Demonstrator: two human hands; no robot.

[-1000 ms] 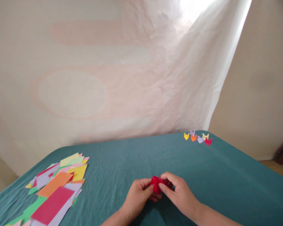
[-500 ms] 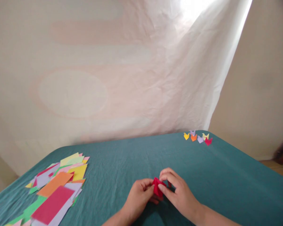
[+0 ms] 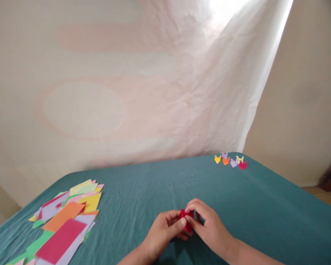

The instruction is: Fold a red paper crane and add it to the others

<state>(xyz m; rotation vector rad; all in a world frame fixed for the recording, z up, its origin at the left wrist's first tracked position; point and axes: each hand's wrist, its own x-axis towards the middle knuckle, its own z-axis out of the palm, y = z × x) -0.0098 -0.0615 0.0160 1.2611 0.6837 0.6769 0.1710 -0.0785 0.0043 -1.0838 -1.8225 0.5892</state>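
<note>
A small piece of folded red paper (image 3: 183,212) is held between my two hands, just above the green cloth near its front. My left hand (image 3: 165,226) grips it from the left, with the thumb pressed across its front and fingers behind. From the right, my right hand (image 3: 206,219) pinches its other side between thumb and fingertips. Fingers cover much of the paper, so its exact folded shape is hidden.
Loose sheets of coloured paper (image 3: 62,241) lie in an overlapping pile on the left of the green-covered table (image 3: 132,195). Several small folded paper birds (image 3: 226,161) stand at the far right corner. A pale curtain (image 3: 154,92) hangs behind the table.
My left thumb has moved right and up across the front of the red paper, covering more of it. My right fingers have closed in slightly on its upper right side.
</note>
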